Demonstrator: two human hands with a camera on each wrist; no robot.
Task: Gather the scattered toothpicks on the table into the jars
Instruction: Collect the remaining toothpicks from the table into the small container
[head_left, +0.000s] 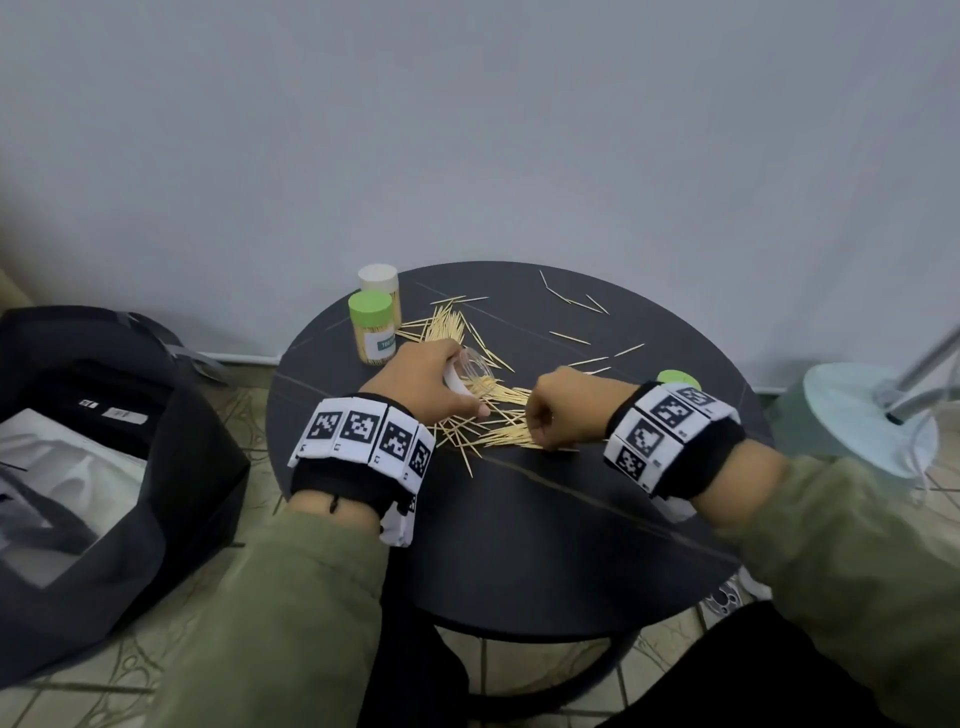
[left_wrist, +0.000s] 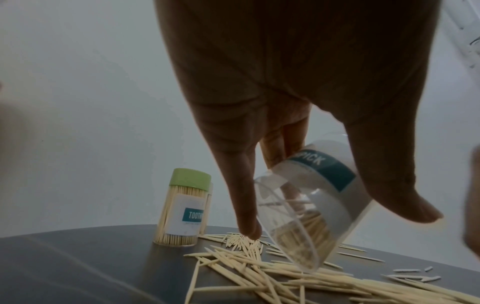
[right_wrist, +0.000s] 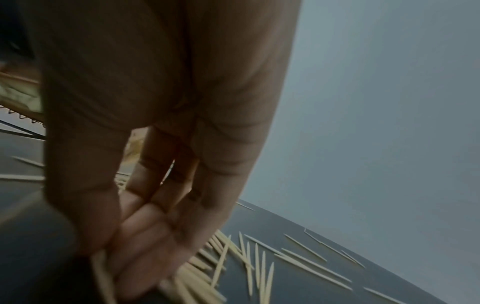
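Pale wooden toothpicks (head_left: 498, 410) lie scattered over the dark round table (head_left: 519, 519), thickest in the middle. My left hand (head_left: 431, 384) grips a clear open jar (left_wrist: 309, 205) tilted mouth-down over the pile, with some toothpicks inside it; the jar (head_left: 470, 366) shows past my fingers. My right hand (head_left: 561, 410) is curled over the pile, its fingers (right_wrist: 145, 236) pinching a bunch of toothpicks (right_wrist: 192, 288) against the tabletop. A full jar with a green lid (head_left: 371, 332) stands at the back left, also seen as the capped jar (left_wrist: 182, 207).
A cream-lidded jar (head_left: 380, 283) stands behind the green-lidded one. A loose green lid (head_left: 678, 378) lies by my right wrist. More stray toothpicks (head_left: 571, 304) lie at the table's far side. A black bag (head_left: 104, 467) sits left; a pale lamp base (head_left: 862, 415) right.
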